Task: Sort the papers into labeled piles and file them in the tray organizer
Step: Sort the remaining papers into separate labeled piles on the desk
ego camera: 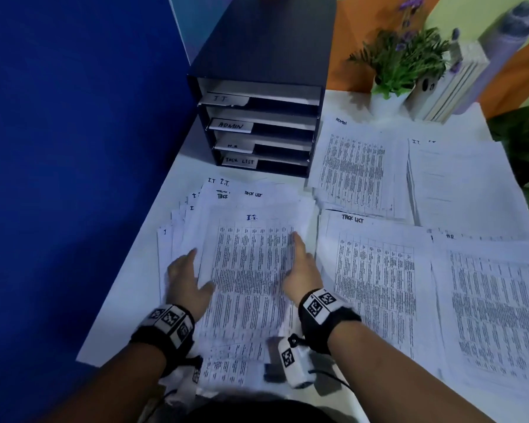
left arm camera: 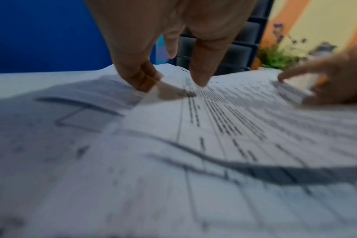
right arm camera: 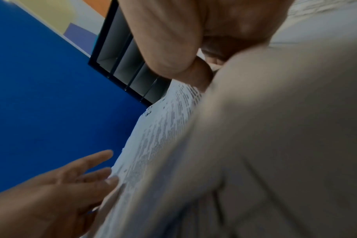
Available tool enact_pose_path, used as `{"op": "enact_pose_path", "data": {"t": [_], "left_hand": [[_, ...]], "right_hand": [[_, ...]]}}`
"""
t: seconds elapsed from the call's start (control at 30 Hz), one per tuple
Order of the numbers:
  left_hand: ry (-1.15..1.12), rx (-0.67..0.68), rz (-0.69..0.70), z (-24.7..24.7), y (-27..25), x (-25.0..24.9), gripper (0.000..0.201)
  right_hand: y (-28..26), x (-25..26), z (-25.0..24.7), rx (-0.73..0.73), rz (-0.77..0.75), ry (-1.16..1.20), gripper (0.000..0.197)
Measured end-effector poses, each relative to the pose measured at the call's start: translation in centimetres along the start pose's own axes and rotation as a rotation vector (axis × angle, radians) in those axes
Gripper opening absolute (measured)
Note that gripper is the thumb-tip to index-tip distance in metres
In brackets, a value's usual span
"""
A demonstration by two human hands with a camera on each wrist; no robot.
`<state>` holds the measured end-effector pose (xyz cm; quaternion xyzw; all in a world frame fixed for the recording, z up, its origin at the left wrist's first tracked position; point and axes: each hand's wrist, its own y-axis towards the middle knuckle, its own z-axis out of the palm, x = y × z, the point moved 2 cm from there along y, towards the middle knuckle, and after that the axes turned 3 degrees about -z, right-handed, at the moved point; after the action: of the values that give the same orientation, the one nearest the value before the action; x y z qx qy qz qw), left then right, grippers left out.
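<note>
- Unsorted stack [ego camera: 251, 270]: white sheets printed with dense tables, fanned unevenly along the table's left edge; the top sheet is handwritten "I.T." at its head, and lower sheets show "I.T." and "TASK LIST" headings.
- Your left hand [ego camera: 185, 277] holds the top sheet's left edge, fingers under it and thumb on the print.
- Your right hand [ego camera: 301, 270] holds the right edge of the same sheet; the thumb lies on top, and the wrist view shows the paper curving up beside the palm.
- Tray organizer [ego camera: 257, 117]: dark, four shelves, at the far left of the table, labelled IT, ADMIN, H.R, TASK LIST from top to bottom.
- Sorted piles toward the right edge: ADMIN pile [ego camera: 356, 169], IT pile [ego camera: 461, 181], TASK LIST pile [ego camera: 376, 279], H.R pile [ego camera: 495, 303].
</note>
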<state>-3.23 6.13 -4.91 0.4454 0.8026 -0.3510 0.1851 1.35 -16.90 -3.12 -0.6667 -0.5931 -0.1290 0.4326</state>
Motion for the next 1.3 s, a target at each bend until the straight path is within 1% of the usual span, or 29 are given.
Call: {"op": "enact_pose_path", "data": {"t": [0.03, 0.1, 0.2, 0.27, 0.3, 0.33, 0.4, 0.43, 0.5, 0.6, 0.63, 0.73, 0.77, 0.87, 0.9, 0.93, 0.97, 1.0, 1.07, 1.1, 1.13, 1.17, 1.23, 1.27, 1.3], "left_hand": [[-0.090, -0.008, -0.052, -0.5, 0.2, 0.0, 0.075], [-0.203, 0.039, -0.155, -1.1, 0.9, -0.3, 0.065], [-0.241, 0.146, -0.217, -1.8, 2.6, 0.1, 0.053], [-0.241, 0.198, -0.198, -2.0, 3.3, 0.0, 0.042], [-0.223, 0.234, -0.177, -2.0, 3.4, -0.1, 0.035], [-0.197, 0.256, -0.146, -1.9, 3.6, -0.2, 0.035], [-0.129, 0.268, -0.090, -1.9, 3.4, -0.4, 0.039], [-0.118, 0.264, -0.064, -1.9, 3.2, -0.6, 0.040], [-0.171, 0.262, -0.045, -1.8, 2.7, -0.7, 0.042], [-0.200, 0.219, -0.040, -1.9, 2.6, -0.4, 0.023], [-0.185, 0.198, -0.046, -1.9, 2.8, -0.2, 0.022], [-0.122, 0.149, -0.055, -2.4, 3.4, 0.6, 0.030], [-0.100, 0.134, -0.050, -2.5, 3.5, 0.7, 0.030], [-0.084, 0.087, -0.046, -2.8, 3.9, 1.0, 0.025], [-0.096, 0.070, -0.044, -2.9, 4.0, 1.0, 0.024], [-0.119, 0.068, -0.039, -2.8, 4.0, 0.9, 0.023], [-0.154, 0.080, -0.026, -2.6, 3.9, 0.6, 0.022], [-0.190, 0.120, -0.015, -2.3, 3.7, 0.2, 0.023], [-0.284, 0.238, 0.008, -1.5, 3.1, -1.0, 0.023], [-0.325, 0.283, 0.009, -1.1, 3.0, -1.7, 0.022], [-0.336, 0.300, 0.001, -1.0, 3.1, -2.2, 0.022], [-0.287, 0.279, 0.012, -1.0, 3.4, -2.6, 0.022], [-0.014, 0.109, 0.078, -1.6, 4.6, -3.1, 0.028], [0.118, 0.024, 0.102, -2.0, 5.1, -3.2, 0.032], [0.220, -0.027, 0.104, -2.2, 5.4, -3.2, 0.043]], "right_hand": [[0.1, 0.2, 0.1, -0.027, -0.001, 0.010, 0.101], [0.5, 0.6, -0.1, -0.053, -0.011, 0.014, 0.100], [1.4, 0.8, -0.3, -0.052, 0.048, 0.063, 0.098], [1.7, 0.7, -0.7, -0.069, 0.085, 0.085, 0.085], [1.7, 0.8, -0.9, -0.097, 0.079, 0.089, 0.077], [1.6, 0.9, -1.1, -0.131, 0.069, 0.090, 0.071], [1.4, 0.8, -1.4, -0.178, 0.072, 0.106, 0.064], [1.1, 0.8, -1.5, -0.174, 0.095, 0.127, 0.061], [0.7, 0.7, -1.9, -0.177, 0.139, 0.121, 0.051], [0.6, -0.1, -2.4, -0.208, 0.184, 0.079, 0.050], [0.5, -0.5, -2.5, -0.223, 0.195, 0.062, 0.048], [0.3, -1.6, -3.2, -0.297, 0.205, 0.109, 0.034], [0.2, -2.1, -3.6, -0.321, 0.221, 0.157, 0.034], [-0.1, -3.1, -4.3, -0.329, 0.275, 0.309, 0.048], [0.0, -3.3, -4.4, -0.324, 0.274, 0.343, 0.045], [-0.1, -3.3, -4.3, -0.318, 0.266, 0.385, 0.038], [-0.1, -3.2, -4.2, -0.306, 0.251, 0.425, 0.030], [-0.2, -2.8, -4.1, -0.284, 0.248, 0.467, 0.028], [-0.3, -2.1, -3.7, -0.239, 0.251, 0.508, 0.043], [-0.2, -1.8, -3.6, -0.237, 0.238, 0.506, 0.047], [0.0, -1.8, -3.7, -0.250, 0.227, 0.497, 0.041], [0.0, -1.7, -3.9, -0.295, 0.216, 0.473, 0.036], [-0.2, -2.0, -4.9, -0.388, 0.268, 0.387, 0.045], [-0.2, -2.4, -5.4, -0.420, 0.289, 0.336, 0.045], [-0.4, -2.7, -6.0, -0.461, 0.290, 0.280, 0.042]]}}
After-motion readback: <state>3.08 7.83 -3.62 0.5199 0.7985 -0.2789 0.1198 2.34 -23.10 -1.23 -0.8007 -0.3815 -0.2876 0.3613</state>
